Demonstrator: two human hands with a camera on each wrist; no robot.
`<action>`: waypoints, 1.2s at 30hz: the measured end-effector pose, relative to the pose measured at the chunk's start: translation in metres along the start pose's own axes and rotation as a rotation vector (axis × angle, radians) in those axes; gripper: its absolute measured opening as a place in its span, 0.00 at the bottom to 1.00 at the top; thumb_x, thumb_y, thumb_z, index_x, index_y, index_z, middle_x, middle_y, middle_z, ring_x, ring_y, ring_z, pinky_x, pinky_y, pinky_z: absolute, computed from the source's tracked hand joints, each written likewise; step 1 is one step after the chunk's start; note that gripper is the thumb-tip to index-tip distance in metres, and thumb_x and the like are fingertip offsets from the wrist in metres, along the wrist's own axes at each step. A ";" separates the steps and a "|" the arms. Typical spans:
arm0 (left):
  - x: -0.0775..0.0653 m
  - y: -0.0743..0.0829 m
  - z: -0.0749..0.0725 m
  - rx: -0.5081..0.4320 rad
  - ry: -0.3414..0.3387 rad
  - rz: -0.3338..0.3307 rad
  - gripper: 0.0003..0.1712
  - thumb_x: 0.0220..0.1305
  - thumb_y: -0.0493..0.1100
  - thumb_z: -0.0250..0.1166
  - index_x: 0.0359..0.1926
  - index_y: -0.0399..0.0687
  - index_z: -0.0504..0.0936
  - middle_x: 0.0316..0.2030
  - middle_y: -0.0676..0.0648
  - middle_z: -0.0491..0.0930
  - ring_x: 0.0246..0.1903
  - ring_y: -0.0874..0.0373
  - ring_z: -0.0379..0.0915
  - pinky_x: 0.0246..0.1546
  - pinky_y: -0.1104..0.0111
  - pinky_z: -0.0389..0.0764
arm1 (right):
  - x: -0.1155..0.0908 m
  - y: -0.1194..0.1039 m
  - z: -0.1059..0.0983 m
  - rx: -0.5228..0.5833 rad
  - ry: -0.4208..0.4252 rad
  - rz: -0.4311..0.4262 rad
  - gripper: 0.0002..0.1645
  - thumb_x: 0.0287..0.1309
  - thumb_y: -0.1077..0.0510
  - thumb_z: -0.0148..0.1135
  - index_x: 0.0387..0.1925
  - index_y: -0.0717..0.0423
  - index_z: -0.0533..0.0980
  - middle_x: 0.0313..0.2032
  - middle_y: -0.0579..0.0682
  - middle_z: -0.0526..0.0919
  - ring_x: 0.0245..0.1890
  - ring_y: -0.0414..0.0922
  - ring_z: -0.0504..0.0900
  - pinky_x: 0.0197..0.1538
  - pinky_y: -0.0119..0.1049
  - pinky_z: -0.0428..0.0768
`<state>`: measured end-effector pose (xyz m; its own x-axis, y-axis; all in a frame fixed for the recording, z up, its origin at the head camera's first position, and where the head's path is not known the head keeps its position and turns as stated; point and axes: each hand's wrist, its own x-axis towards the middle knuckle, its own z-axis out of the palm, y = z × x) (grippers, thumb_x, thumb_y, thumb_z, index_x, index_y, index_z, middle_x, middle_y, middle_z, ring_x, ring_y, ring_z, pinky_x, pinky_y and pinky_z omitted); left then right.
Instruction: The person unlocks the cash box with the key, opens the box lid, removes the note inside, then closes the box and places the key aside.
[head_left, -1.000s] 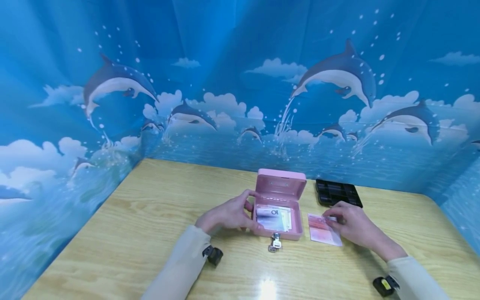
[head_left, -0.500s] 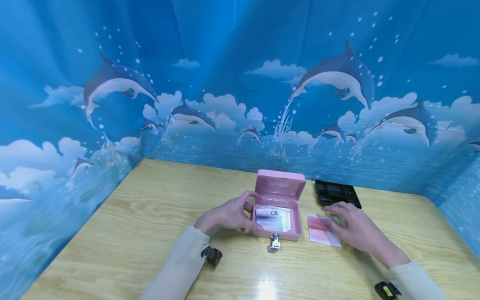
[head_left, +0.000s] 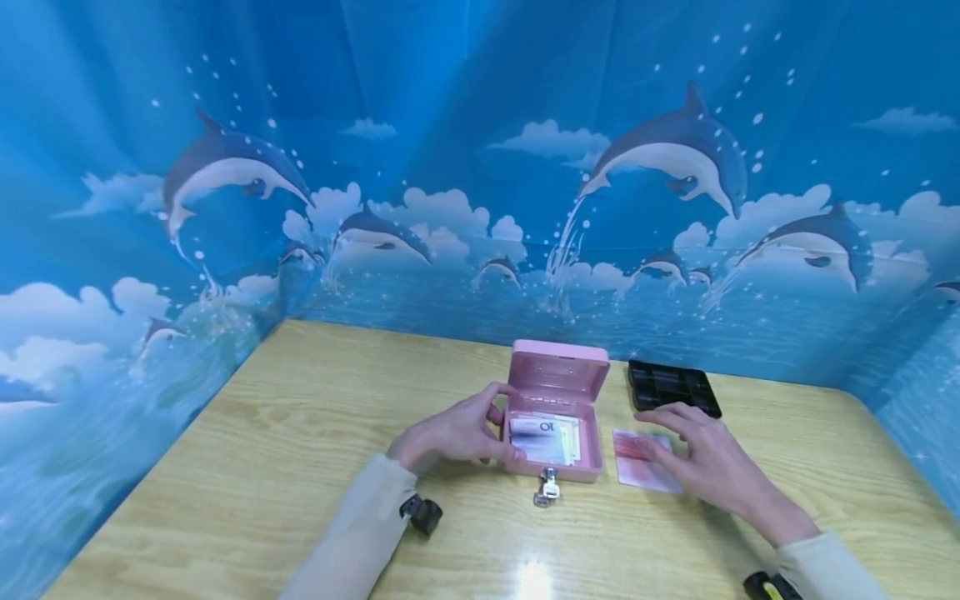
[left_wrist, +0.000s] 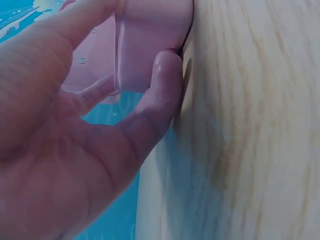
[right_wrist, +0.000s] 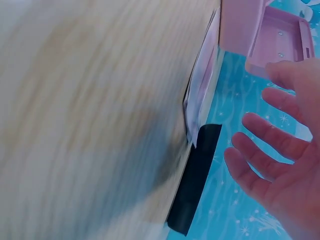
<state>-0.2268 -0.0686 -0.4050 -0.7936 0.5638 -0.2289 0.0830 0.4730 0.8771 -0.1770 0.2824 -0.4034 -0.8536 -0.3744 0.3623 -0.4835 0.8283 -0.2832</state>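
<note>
A pink cash box (head_left: pixel 570 474) stands on the table with its lid up. Inside lie several banknotes (head_left: pixel 542 442), the top one marked 10. My left hand (head_left: pixel 457 428) holds the box by its left side, thumb at the front corner and fingers toward the back. To the right of the box lie reddish banknotes (head_left: pixel 643 477), seen edge-on as a thin stack in the right wrist view. Over them hovers my right hand (head_left: pixel 708 458), its fingers spread and loosely bent; the right wrist view shows nothing between them.
Small keys (head_left: pixel 550 488) hang from the lock at the front of the box. Behind the right hand is a black compartment tray (head_left: pixel 672 392), near the table's back edge. A blue dolphin curtain (head_left: pixel 465 167) rises right behind the wooden table (head_left: pixel 315 400).
My right hand has let go of the reddish banknotes' edge and lifted a little, its fingers spreading. The notes stay in place. The left hand keeps its hold on the box.
</note>
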 end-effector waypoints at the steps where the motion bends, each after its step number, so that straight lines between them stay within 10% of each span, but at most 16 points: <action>1: 0.000 0.000 0.000 -0.001 0.002 -0.002 0.52 0.55 0.45 0.79 0.75 0.57 0.58 0.51 0.42 0.76 0.38 0.53 0.81 0.37 0.62 0.85 | 0.000 -0.001 0.001 0.022 0.006 0.003 0.20 0.57 0.59 0.74 0.52 0.52 0.84 0.48 0.52 0.87 0.43 0.50 0.84 0.37 0.37 0.83; 16: -0.002 0.003 0.002 -0.040 0.008 -0.023 0.52 0.54 0.43 0.79 0.74 0.57 0.59 0.52 0.41 0.77 0.41 0.53 0.82 0.41 0.61 0.86 | 0.013 -0.021 0.013 0.187 0.115 -0.148 0.20 0.51 0.64 0.76 0.48 0.55 0.85 0.43 0.50 0.88 0.36 0.41 0.87 0.33 0.31 0.86; 36: 0.001 0.003 0.001 -0.041 0.006 -0.041 0.51 0.53 0.42 0.80 0.73 0.58 0.60 0.52 0.42 0.75 0.41 0.52 0.81 0.40 0.62 0.86 | 0.032 -0.049 0.033 0.244 0.019 -0.077 0.19 0.59 0.59 0.72 0.53 0.53 0.84 0.50 0.53 0.88 0.27 0.34 0.73 0.27 0.26 0.75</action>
<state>-0.2265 -0.0657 -0.4030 -0.7995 0.5402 -0.2625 0.0257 0.4673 0.8837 -0.1872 0.2155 -0.4071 -0.8097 -0.4224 0.4074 -0.5814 0.6714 -0.4595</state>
